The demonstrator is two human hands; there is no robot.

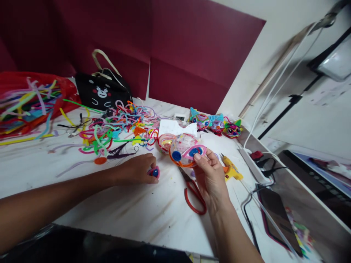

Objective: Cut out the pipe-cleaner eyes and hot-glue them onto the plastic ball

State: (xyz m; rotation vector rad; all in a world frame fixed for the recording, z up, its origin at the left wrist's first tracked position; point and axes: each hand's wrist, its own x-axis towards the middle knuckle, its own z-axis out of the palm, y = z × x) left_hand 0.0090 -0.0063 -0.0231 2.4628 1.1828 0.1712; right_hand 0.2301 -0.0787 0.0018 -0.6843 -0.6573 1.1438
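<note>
My right hand (210,175) holds up a round pipe-cleaner craft face (184,149) with an orange rim and blue eyes, thumb and fingers pinched on its right edge. My left hand (138,168) rests on the white table (123,212), fingers closed on a small pink and blue eye piece (154,172). Red-handled scissors (193,193) lie on the table just under my right hand. A yellow glue gun (231,170) lies to the right of that hand.
A tangle of coloured pipe cleaners (115,128) lies behind my left hand, with more in a red bag (30,102) at far left. A black bear-face bag (102,91), three finished craft faces (216,124), a power strip (252,164) and a phone (279,219) stand around.
</note>
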